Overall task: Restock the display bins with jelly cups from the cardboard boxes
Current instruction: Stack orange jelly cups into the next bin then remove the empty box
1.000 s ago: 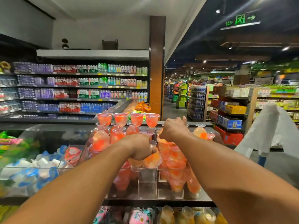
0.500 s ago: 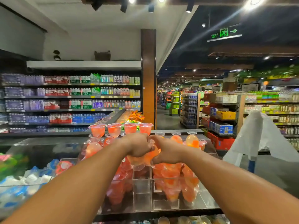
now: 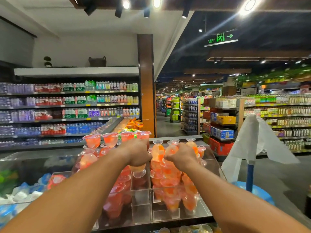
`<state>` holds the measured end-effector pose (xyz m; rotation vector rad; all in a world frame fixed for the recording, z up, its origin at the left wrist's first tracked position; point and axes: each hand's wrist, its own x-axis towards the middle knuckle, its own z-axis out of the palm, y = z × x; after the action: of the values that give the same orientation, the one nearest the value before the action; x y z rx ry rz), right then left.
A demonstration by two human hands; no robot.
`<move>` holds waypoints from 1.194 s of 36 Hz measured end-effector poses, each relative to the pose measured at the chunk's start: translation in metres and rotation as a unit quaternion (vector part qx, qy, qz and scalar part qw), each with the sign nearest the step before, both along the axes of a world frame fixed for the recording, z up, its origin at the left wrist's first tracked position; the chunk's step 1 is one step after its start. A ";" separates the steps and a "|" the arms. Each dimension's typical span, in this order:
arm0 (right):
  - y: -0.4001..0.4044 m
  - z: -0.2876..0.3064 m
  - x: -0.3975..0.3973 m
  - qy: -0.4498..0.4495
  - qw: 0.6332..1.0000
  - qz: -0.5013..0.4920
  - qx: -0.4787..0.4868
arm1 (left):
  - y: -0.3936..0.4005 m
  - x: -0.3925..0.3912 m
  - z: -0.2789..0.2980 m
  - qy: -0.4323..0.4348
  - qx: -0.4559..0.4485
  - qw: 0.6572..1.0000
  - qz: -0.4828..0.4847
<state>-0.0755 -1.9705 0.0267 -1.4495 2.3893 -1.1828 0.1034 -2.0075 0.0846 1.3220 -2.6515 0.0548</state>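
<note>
Clear acrylic display bins (image 3: 141,201) with straight dividers hold glossy, goblet-shaped jelly cups (image 3: 170,175), translucent plastic filled pink and orange, piled loosely. 4 upright cups (image 3: 116,138) line the back edge on the left. The left hand (image 3: 137,153) curls around 1 footed peach-coloured cup (image 3: 138,169) above the middle compartment. Just beside it, the right hand (image 3: 180,157) clenches over the orange heap; whether it holds a cup, I cannot tell.

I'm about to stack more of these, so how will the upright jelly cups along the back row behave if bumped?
The back-row jelly cups look top-heavy: wide mouths over narrow stems, so they would probably tip easily. The clear plastic looks smooth, likely slippery. The left hand grips one by its bowl, probably the steadier hold.
</note>
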 end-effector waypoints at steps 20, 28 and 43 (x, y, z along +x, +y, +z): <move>-0.012 -0.023 0.011 0.045 0.999 -0.001 0.003 | -0.006 -0.003 -0.012 -0.033 0.003 0.999 0.019; -0.009 -0.026 0.008 0.035 0.999 0.012 -0.006 | -0.009 -0.015 -0.010 -0.005 0.008 1.000 0.006; 0.025 -0.008 -0.005 0.166 0.957 0.175 -0.164 | -0.005 -0.037 0.018 0.105 -0.008 0.994 -0.016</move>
<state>-0.0804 -1.9455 0.0183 -2.2238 2.0465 -1.3758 0.0665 -2.0125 0.1031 1.2092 -2.4898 -0.0642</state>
